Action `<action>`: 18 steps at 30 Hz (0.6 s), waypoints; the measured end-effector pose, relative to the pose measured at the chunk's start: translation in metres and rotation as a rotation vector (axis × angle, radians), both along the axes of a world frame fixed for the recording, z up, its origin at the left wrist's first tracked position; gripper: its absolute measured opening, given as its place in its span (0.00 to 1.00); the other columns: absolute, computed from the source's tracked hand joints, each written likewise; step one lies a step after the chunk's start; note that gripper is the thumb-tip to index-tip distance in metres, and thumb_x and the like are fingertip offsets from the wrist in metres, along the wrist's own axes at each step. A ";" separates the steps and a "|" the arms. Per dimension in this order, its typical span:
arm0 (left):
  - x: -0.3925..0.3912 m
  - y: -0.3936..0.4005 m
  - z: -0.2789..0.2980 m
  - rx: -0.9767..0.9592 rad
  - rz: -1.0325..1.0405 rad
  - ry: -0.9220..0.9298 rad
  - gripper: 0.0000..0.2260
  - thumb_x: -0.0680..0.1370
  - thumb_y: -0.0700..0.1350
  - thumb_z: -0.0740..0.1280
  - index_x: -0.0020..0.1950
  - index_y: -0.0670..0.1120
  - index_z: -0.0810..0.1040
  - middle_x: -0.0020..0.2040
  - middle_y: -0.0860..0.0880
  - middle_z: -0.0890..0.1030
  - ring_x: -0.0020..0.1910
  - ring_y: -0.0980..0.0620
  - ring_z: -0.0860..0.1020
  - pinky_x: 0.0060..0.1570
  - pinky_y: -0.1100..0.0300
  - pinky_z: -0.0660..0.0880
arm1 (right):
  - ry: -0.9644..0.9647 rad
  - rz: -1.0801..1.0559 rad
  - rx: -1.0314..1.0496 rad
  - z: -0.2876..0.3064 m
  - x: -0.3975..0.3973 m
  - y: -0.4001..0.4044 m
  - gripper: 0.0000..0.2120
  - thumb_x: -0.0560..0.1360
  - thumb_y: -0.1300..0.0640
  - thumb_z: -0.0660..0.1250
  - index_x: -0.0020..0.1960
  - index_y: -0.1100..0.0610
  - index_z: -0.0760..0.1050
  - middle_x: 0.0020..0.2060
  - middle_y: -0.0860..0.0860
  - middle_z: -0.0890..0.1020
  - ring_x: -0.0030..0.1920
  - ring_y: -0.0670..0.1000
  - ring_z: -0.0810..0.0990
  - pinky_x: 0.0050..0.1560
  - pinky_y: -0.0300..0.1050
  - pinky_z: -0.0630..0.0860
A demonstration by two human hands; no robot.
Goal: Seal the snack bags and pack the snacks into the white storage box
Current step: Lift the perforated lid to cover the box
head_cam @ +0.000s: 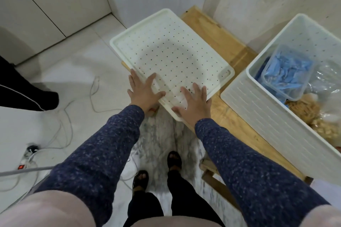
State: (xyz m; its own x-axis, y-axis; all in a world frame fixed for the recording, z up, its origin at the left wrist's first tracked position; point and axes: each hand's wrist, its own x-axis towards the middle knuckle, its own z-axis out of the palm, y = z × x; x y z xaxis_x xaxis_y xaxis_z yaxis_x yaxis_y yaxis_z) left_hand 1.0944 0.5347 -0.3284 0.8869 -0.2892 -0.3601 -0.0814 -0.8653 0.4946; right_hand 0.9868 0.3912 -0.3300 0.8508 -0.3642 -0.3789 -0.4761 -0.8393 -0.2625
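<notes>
Head view shows both hands, the left hand (143, 91) and the right hand (194, 102), lying flat with straight fingers on the near edge of the white perforated lid (169, 51), each grip open and closed around nothing. The white storage box (265, 108) stands to the right on the wooden counter (227, 116), already holding a clear tub of blue packets (287, 73) and bagged snacks (304, 116). I judge packing is nearly done, so the next move calls for grasping the lid edges and carrying it over the box.

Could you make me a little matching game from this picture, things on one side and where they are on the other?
Things:
1. white lid
2. clear tub of blue items
3. power strip
4. white storage box

Places:
a. on the floor among cables
b. under both flat hands
c. inside the white box
d. on the wooden bench, right of the lid

Pairs: 1-b, 2-c, 3-a, 4-d
</notes>
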 end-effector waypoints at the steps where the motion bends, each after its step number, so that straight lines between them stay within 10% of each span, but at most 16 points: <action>1: -0.001 0.005 0.001 -0.010 0.001 0.011 0.34 0.73 0.59 0.68 0.75 0.58 0.57 0.76 0.42 0.32 0.76 0.42 0.35 0.72 0.37 0.48 | 0.002 -0.008 0.005 0.000 -0.002 0.006 0.36 0.72 0.34 0.60 0.75 0.42 0.51 0.77 0.49 0.44 0.76 0.59 0.37 0.72 0.66 0.47; 7: -0.016 0.040 0.007 -0.215 0.040 0.136 0.33 0.74 0.48 0.71 0.76 0.54 0.58 0.73 0.38 0.57 0.68 0.40 0.64 0.66 0.56 0.64 | -0.006 -0.085 -0.053 -0.001 -0.025 0.053 0.37 0.71 0.31 0.59 0.75 0.40 0.51 0.77 0.51 0.44 0.76 0.60 0.38 0.74 0.63 0.46; 13: -0.028 0.073 0.011 -0.287 0.074 0.180 0.32 0.74 0.46 0.71 0.74 0.54 0.60 0.67 0.41 0.61 0.62 0.43 0.68 0.62 0.60 0.67 | -0.011 -0.282 -0.102 0.002 -0.046 0.101 0.37 0.69 0.30 0.60 0.74 0.42 0.56 0.76 0.55 0.49 0.74 0.68 0.48 0.73 0.62 0.52; 18: -0.033 0.093 0.009 -0.281 0.036 0.190 0.32 0.74 0.46 0.71 0.74 0.55 0.59 0.66 0.41 0.61 0.41 0.52 0.67 0.38 0.69 0.70 | -0.118 -0.359 0.011 0.005 -0.057 0.128 0.35 0.71 0.37 0.67 0.74 0.47 0.61 0.72 0.55 0.56 0.68 0.58 0.64 0.66 0.50 0.66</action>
State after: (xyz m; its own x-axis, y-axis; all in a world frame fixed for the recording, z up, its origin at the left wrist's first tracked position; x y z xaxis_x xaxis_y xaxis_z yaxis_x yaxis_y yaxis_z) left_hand 1.0611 0.6276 -0.3194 0.8233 -0.3702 -0.4303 0.0634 -0.6935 0.7177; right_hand 0.9297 0.5192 -0.3247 0.7079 -0.6436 -0.2911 -0.7053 -0.6213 -0.3414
